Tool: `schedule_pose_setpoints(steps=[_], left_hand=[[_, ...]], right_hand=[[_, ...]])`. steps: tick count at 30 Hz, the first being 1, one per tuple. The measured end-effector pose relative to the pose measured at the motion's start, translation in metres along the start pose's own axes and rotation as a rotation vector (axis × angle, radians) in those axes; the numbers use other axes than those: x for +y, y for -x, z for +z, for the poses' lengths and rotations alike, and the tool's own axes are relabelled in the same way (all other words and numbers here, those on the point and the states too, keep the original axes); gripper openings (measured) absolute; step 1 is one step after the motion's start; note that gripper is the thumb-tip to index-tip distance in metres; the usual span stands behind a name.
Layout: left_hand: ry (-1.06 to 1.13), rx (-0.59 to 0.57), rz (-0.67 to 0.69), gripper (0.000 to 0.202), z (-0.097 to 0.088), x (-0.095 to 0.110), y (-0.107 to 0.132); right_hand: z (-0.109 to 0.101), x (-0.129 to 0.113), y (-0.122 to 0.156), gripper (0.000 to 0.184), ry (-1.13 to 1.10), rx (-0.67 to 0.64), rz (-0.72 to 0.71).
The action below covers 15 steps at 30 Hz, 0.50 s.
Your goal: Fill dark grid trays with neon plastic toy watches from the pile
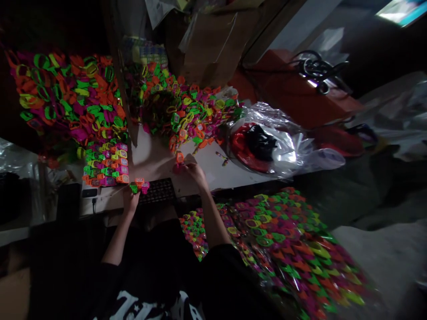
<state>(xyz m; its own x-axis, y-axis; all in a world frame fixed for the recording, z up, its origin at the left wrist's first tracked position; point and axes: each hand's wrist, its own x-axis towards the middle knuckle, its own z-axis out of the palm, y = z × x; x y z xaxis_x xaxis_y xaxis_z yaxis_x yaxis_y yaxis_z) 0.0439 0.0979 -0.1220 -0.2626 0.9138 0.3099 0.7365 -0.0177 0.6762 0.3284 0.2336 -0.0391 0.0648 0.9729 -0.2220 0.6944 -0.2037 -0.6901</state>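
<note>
Several toy watches [139,186] in green, orange and pink are held in my left hand [130,198], above the table's front edge. My right hand [194,171] pinches an orange and pink toy watch [179,160] over the white tabletop [151,153]. Beyond it lies a big loose heap of toy watches [196,111] in bright colours. Left of my left hand, neat rows of toy watches [106,164] are stacked close together. A black grid-like tray [156,191] sits between my hands at the table edge.
More colourful watch straps [73,93] are piled at the far left behind a divider. A clear plastic bag [287,146] and a red bowl [240,146] stand to the right. Bagged watches [283,235] lie low at my right. A cardboard box [213,49] stands at the back.
</note>
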Motion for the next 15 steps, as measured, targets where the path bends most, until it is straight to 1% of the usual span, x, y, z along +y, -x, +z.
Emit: schedule_pose_setpoints(steps=[3,6,8,10,12,13,15], left_hand=[[-0.001,-0.006,-0.008,0.021,0.000,0.000,0.001],[0.003,-0.008,-0.018,0.018,0.000,0.000,0.002],[0.013,-0.012,-0.024,0.014,-0.002,0.000,0.002],[0.028,-0.023,-0.029,0.012,-0.004,0.001,0.001],[0.046,-0.035,-0.036,0.012,-0.006,0.002,-0.001],[0.055,-0.040,-0.041,0.013,-0.007,0.004,-0.002],[0.076,-0.049,-0.051,0.014,-0.010,0.007,-0.002]], right_hand=[[-0.004,-0.001,-0.005,0.026,-0.088,-0.078,-0.019],[-0.008,-0.001,-0.009,0.019,-0.174,-0.038,-0.045],[-0.003,-0.003,-0.005,0.021,-0.277,-0.013,-0.128],[0.013,-0.010,0.006,0.027,-0.392,-0.011,-0.276],[0.037,-0.020,0.023,0.032,-0.446,-0.031,-0.418],[0.051,-0.026,0.033,0.032,-0.453,-0.048,-0.444],[0.077,-0.036,0.051,0.029,-0.463,-0.151,-0.493]])
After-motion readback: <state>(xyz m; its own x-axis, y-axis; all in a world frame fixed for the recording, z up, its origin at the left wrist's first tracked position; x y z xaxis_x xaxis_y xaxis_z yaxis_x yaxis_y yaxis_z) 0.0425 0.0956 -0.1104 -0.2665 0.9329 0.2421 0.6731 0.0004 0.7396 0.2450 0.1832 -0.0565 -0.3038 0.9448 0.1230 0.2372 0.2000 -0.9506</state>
